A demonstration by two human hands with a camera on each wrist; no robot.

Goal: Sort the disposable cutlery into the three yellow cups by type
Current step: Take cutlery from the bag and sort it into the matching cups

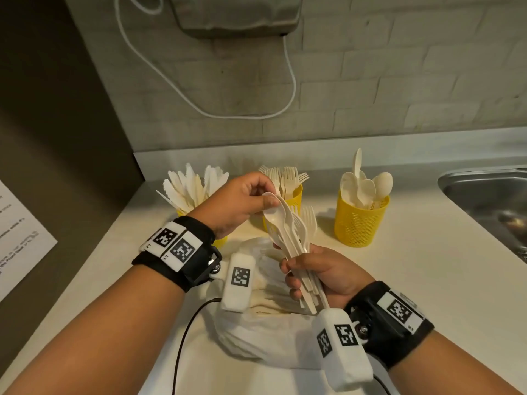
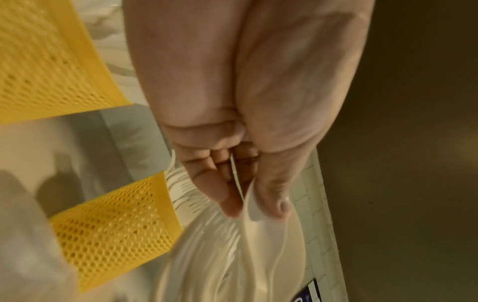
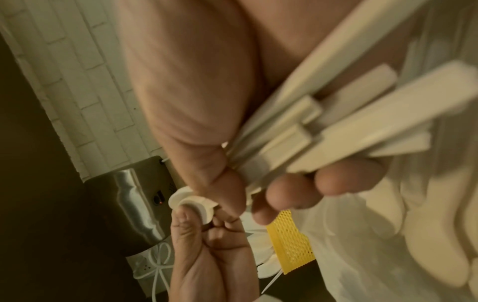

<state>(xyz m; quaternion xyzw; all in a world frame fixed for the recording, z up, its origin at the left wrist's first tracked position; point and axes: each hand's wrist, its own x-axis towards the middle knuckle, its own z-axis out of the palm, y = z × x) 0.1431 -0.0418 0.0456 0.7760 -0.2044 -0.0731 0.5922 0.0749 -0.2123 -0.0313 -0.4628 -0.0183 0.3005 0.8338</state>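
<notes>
While the right hand (image 1: 322, 273) clutches the bundle (image 1: 296, 246) by its handles, the left hand (image 1: 236, 203) pinches 1 spoon (image 1: 275, 208) bowl at center frame. The spoon cup (image 1: 360, 220) stands to the right, nearer the right hand.

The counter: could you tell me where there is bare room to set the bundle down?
Bare counter lies between the spoon cup, the sink and the right hand. Another strip runs left of the plastic bag. It is crowded around the knife cup and fork cup.
</notes>
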